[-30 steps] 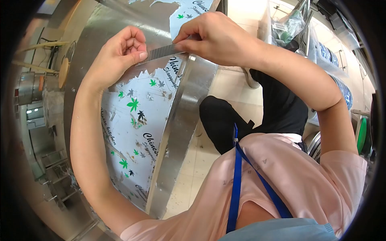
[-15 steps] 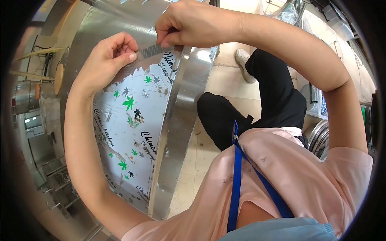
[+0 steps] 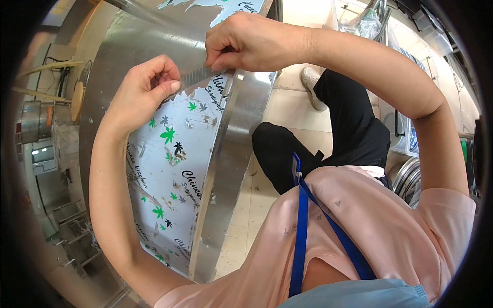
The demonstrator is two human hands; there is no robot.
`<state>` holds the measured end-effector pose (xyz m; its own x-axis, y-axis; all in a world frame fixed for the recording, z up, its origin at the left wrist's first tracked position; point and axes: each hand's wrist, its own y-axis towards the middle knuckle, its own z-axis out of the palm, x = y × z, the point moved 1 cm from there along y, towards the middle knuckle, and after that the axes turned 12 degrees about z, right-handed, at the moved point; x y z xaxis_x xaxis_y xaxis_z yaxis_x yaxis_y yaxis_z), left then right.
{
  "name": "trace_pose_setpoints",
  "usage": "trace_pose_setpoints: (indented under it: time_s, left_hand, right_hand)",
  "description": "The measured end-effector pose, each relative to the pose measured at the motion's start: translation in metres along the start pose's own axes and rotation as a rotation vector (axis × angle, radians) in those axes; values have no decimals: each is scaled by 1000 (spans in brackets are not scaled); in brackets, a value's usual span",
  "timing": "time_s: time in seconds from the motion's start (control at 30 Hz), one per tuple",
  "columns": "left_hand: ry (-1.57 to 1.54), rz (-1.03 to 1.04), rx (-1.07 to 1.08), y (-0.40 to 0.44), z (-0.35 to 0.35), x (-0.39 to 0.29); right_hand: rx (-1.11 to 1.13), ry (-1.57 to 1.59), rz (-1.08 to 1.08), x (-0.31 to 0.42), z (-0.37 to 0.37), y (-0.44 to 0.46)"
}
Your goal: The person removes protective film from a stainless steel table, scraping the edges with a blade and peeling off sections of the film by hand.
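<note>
Between my two hands stretches a thin, see-through strip with fine parallel lines (image 3: pixel 196 77). My left hand (image 3: pixel 149 90) pinches its left end between thumb and fingers. The other end is pinched by my right hand (image 3: pixel 246 43), fingers curled. Both hands are above a metal surface (image 3: pixel 149 41). Below them lies a torn white film (image 3: pixel 197 131) with green and black leaf prints and black lettering, with ragged edges and brown smudges. The fingertips partly cover the strip's ends.
The metal edge (image 3: pixel 228 149) runs beside the film. At right are clear plastic bins (image 3: pixel 403 128), a plastic bag (image 3: pixel 365 25) and stacked metal rings (image 3: pixel 409 179). At left stand a metal pot (image 3: pixel 33 123) and shelving. A blue lanyard (image 3: pixel 300 236) hangs from my neck.
Both hands first shifted left with the strip, the right also upward; since then they have moved slightly down and right. Both kept their pinch.
</note>
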<state>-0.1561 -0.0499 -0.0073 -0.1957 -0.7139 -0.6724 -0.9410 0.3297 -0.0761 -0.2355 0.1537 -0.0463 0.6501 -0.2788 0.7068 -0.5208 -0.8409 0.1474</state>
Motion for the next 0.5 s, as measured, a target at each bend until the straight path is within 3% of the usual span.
trace_pose_setpoints:
  time_s: [0.5]
  left_hand:
    - [-42, -33, 64, 0, -1, 2]
  right_hand:
    - [3, 12, -141, -11, 1, -1]
